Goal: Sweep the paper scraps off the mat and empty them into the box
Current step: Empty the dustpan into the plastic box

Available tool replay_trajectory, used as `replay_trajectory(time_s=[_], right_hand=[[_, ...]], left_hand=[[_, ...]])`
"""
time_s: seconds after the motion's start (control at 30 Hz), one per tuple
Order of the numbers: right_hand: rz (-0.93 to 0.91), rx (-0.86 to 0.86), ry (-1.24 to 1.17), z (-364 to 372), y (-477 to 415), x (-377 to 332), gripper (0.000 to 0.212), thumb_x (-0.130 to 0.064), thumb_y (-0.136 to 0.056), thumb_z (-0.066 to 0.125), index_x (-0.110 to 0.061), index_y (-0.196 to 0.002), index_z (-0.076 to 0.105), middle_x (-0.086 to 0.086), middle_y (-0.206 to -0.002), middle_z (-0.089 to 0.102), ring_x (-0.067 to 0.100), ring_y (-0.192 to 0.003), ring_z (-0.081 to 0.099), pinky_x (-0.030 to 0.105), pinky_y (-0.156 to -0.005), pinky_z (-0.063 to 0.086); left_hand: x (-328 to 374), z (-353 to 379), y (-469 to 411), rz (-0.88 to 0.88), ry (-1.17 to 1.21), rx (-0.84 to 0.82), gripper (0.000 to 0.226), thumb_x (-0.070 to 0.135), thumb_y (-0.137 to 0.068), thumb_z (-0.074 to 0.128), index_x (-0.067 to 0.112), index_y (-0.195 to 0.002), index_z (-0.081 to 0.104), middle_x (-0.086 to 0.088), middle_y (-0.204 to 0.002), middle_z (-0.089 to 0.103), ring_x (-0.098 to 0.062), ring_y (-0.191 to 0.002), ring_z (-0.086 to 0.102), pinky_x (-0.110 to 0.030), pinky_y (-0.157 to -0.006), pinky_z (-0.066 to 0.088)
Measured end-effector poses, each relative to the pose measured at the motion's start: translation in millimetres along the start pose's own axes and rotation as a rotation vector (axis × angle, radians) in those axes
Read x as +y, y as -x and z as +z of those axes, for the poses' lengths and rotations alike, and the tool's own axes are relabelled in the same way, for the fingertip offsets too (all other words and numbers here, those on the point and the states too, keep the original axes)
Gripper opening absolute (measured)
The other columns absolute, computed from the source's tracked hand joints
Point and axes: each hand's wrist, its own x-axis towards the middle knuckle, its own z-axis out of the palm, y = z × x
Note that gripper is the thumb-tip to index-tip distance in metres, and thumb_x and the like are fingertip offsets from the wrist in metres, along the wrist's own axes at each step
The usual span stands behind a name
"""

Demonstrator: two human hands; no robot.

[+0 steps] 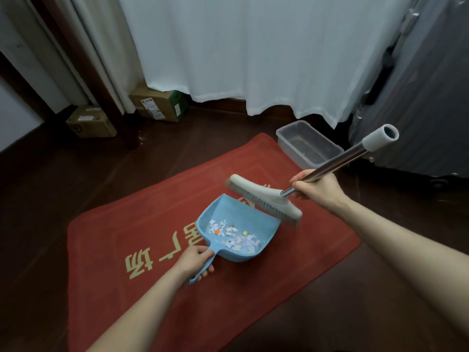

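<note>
I see paper scraps [236, 236], many, too small to count, in one blue dustpan [228, 209] just ahead of left hand [196, 261], which grips pan handle. Pan long axis runs from this grip away toward one broom [264, 196]. Right hand [314, 185] clamps broom pole. One red mat [152, 288] underneath, on dark wood floor. One clear box [286, 144] beyond right grip. Two cardboard boxes [91, 121] [160, 105] by curtain.

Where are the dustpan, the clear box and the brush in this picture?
dustpan [228, 212], head view, bare blue floor above the scraps.
clear box [291, 151], head view, its near side wall.
brush [258, 190], head view, white back of its head.
</note>
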Motion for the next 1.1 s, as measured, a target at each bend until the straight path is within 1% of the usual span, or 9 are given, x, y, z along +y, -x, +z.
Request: replay_trajectory(time_s=[0.13, 0.23, 0.37, 0.47, 0.63, 0.73, 0.9, 0.97, 1.1], right_hand=[[0.016, 0.077, 0.106, -27.9, -16.3, 3.5, 0.015, -0.004, -0.077, 0.062, -0.015, -0.073, 0.072, 0.005, -0.065, 0.073, 0.02, -0.066, 0.073, 0.04, -0.073, 0.061], [0.025, 0.126, 0.167, -49.5, -25.5, 4.6, 0.011, -0.01, -0.073, 0.061, -0.013, -0.07, 0.072, 0.003, -0.059, 0.072, 0.017, -0.065, 0.072, 0.041, -0.074, 0.06], [0.106, 0.222, 0.15, -83.0, -45.3, 10.1, 0.018, -0.021, -0.069, 0.06, -0.007, -0.063, 0.07, 0.005, -0.057, 0.07, 0.02, -0.064, 0.07, 0.035, -0.066, 0.058], [0.153, 0.276, 0.119, -112.1, -63.5, 13.1, 0.026, -0.026, -0.068, 0.056, -0.008, -0.058, 0.071, 0.006, -0.051, 0.069, 0.02, -0.06, 0.071, 0.041, -0.073, 0.06], [0.176, 0.166, 0.09, -134.9, -83.8, 16.3, 0.014, -0.013, -0.072, 0.059, -0.003, -0.065, 0.067, 0.012, -0.058, 0.071, 0.025, -0.057, 0.073, 0.038, -0.068, 0.062], [0.193, 0.088, 0.058, -132.2, -96.3, 28.1, 0.008, -0.008, -0.072, 0.063, -0.002, -0.069, 0.067, 0.016, -0.061, 0.072, 0.03, -0.059, 0.073, 0.037, -0.063, 0.062], [0.171, -0.039, 0.029, -122.7, -111.1, 51.6, 0.009, -0.003, -0.076, 0.065, -0.004, -0.068, 0.062, 0.017, -0.063, 0.071, 0.031, -0.06, 0.073, 0.029, -0.05, 0.054], [0.154, -0.061, 0.04, -121.6, -117.6, 60.3, 0.008, -0.004, -0.076, 0.065, -0.004, -0.068, 0.064, 0.015, -0.063, 0.072, 0.03, -0.061, 0.073, 0.03, -0.053, 0.054], [0.132, -0.068, 0.086, -117.7, -126.4, 71.1, 0.007, -0.009, -0.075, 0.066, -0.008, -0.071, 0.071, 0.009, -0.066, 0.074, 0.023, -0.062, 0.074, 0.038, -0.071, 0.062]], left_hand=[[42.9, -4.5, -12.8, 0.026, 0.051, 0.035, 0.022, 0.015, -0.098, 0.045, 0.01, -0.082, 0.059, -0.005, -0.057, 0.061, -0.006, -0.03, 0.043, -0.014, -0.031, 0.032], [79.1, -6.4, -25.0, 0.038, 0.058, 0.016, 0.021, 0.013, -0.098, 0.044, 0.007, -0.089, 0.061, -0.008, -0.061, 0.062, -0.007, -0.03, 0.042, -0.014, -0.032, 0.032], [127.4, -0.5, -44.6, 0.044, 0.047, 0.023, 0.022, 0.008, -0.097, 0.041, 0.002, -0.098, 0.063, -0.01, -0.069, 0.067, -0.007, -0.028, 0.041, -0.013, -0.03, 0.032], [160.2, 6.6, -59.9, 0.062, 0.078, 0.065, 0.025, 0.009, -0.096, 0.042, 0.0, -0.106, 0.063, -0.008, -0.065, 0.067, -0.008, -0.028, 0.042, -0.013, -0.031, 0.033], [213.7, 27.2, -85.8, 0.14, 0.134, 0.138, 0.022, 0.009, -0.096, 0.041, -0.001, -0.091, 0.061, -0.005, -0.055, 0.062, -0.007, -0.023, 0.04, -0.011, -0.029, 0.031], [241.3, 43.1, -102.0, 0.169, 0.162, 0.126, 0.023, 0.007, -0.095, 0.04, 0.001, -0.082, 0.058, -0.008, -0.062, 0.06, -0.007, -0.024, 0.041, -0.012, -0.029, 0.032], [277.0, 68.0, -125.0, 0.213, 0.186, 0.107, 0.02, 0.008, -0.096, 0.04, 0.002, -0.089, 0.058, -0.009, -0.066, 0.059, -0.005, -0.025, 0.042, -0.012, -0.03, 0.033], [286.9, 77.0, -133.9, 0.222, 0.194, 0.103, 0.018, 0.008, -0.096, 0.041, 0.001, -0.098, 0.057, -0.009, -0.068, 0.059, -0.005, -0.026, 0.043, -0.013, -0.03, 0.034], [300.1, 91.5, -145.7, 0.228, 0.199, 0.088, 0.018, 0.005, -0.095, 0.041, 0.002, -0.103, 0.056, -0.009, -0.07, 0.059, -0.004, -0.026, 0.043, -0.011, -0.031, 0.034]])
